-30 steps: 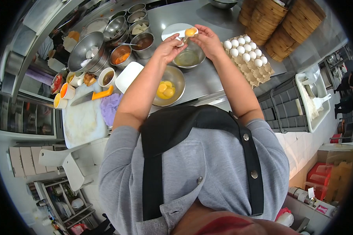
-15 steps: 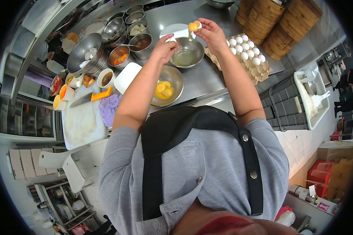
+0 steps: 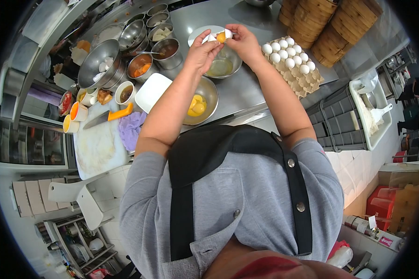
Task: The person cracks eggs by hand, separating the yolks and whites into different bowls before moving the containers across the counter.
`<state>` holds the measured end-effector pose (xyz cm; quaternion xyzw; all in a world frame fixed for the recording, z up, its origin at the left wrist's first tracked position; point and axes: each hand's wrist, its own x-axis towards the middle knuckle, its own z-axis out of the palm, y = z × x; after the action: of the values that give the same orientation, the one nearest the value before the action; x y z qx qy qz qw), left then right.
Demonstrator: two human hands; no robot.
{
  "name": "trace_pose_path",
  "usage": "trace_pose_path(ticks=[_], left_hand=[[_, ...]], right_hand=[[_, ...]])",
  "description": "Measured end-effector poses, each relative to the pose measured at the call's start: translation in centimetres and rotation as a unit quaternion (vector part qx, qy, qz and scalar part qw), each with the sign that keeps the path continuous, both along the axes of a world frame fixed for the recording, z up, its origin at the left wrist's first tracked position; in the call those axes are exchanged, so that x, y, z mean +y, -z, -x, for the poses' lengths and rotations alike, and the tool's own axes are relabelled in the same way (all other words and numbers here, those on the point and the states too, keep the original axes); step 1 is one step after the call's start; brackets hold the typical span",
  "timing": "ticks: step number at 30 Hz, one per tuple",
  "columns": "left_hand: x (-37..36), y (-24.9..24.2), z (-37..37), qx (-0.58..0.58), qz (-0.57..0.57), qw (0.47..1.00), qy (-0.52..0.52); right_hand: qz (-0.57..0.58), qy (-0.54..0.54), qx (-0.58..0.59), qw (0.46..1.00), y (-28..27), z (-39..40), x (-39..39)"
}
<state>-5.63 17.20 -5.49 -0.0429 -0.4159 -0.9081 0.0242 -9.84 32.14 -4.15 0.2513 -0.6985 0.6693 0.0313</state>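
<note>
My left hand [image 3: 204,52] pinches half of a white eggshell [image 3: 211,37]. Close beside it, my right hand [image 3: 243,43] grips the other half eggshell [image 3: 228,34]. An orange yolk [image 3: 221,37] sits between the two shell halves. Under my hands stands a metal bowl [image 3: 237,66] with clear egg white [image 3: 219,68] in it. Nearer to me is a second metal bowl [image 3: 213,104], partly behind my left forearm, holding several egg yolks [image 3: 198,105]. A white plate [image 3: 197,36] lies behind my left hand.
Right of my hands, a cardboard tray [image 3: 302,85] holds several white eggs [image 3: 289,63]. Bamboo steamers [image 3: 333,39] are stacked beyond it. To the left are metal pots [image 3: 167,52], a white dish [image 3: 150,93], an orange-handled knife [image 3: 118,113] on a cutting board [image 3: 97,149], and a purple cloth [image 3: 131,129].
My hands have come together, the right moving left and the left rising. The yolk, before in the right shell half with egg white dripping, now sits between both halves.
</note>
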Motion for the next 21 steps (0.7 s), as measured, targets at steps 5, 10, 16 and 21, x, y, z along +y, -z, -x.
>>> trace_pose_path(ticks=[5, 10, 16, 21], left_hand=[[-0.2, 0.3, 0.1, -0.010, -0.065, 0.998, 0.010], [-0.7, 0.5, 0.2, -0.002, -0.132, 0.991, 0.022], [-1.2, 0.2, 0.4, 0.020, -0.112, 0.993, 0.045], [-1.5, -0.1, 0.3, 0.014, -0.076, 0.996, 0.040]], right_hand=[[-0.023, 0.014, 0.063, 0.998, -0.5, -0.3, -0.6], [-0.065, 0.038, 0.119, 0.990, -2.2, -0.5, -0.9], [-0.096, 0.071, 0.212, 0.970, -4.8, 0.0, -0.2], [-0.119, 0.091, 0.251, 0.956, -6.3, -0.5, 0.7]])
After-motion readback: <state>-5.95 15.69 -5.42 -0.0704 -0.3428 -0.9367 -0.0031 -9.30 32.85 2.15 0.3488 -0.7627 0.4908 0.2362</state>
